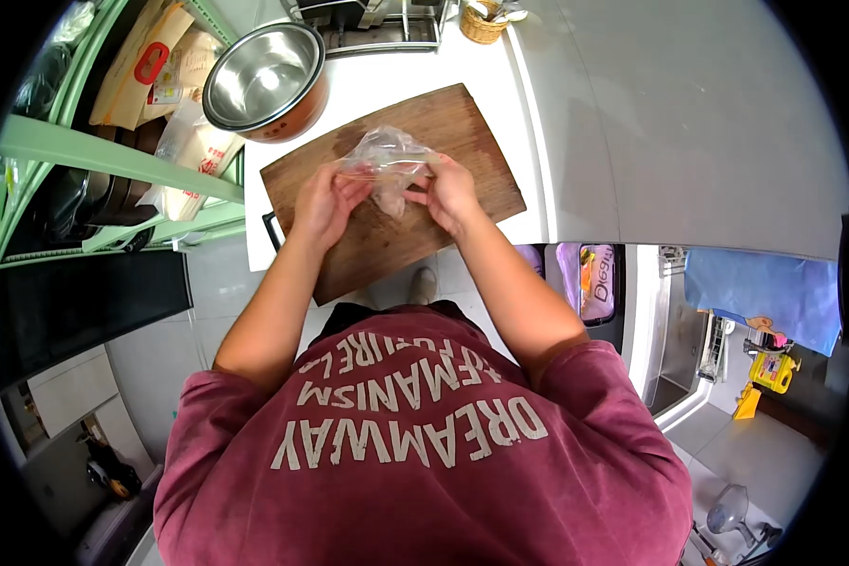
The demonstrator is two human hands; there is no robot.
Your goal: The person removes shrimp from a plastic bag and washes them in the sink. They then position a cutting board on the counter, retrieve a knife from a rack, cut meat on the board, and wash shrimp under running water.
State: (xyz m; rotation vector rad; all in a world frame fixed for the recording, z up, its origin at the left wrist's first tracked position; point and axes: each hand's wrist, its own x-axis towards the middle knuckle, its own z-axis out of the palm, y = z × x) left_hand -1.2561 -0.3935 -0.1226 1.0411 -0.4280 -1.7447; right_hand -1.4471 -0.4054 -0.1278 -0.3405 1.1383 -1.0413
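A clear, crumpled plastic bag (pixel 393 149) is held above the wooden cutting board (pixel 377 247). My left hand (pixel 332 202) grips the bag's left side, its fingers curled against the film. On the opposite side, my right hand (pixel 451 192) pinches the bag with the thumb and fingers. Something pale and lumpy (pixel 389 200) shows at the bag's lower end between my hands; I cannot make out what it is. The board lies tilted on the white counter (pixel 363 83).
A steel-lined pot (pixel 266 80) stands behind the board at the left. Green shelves (pixel 113 154) with paper and plastic packages flank the counter. A small wicker basket (pixel 482 25) sits at the back, beside a metal rack (pixel 377 42). A grey panel (pixel 689 123) borders the right.
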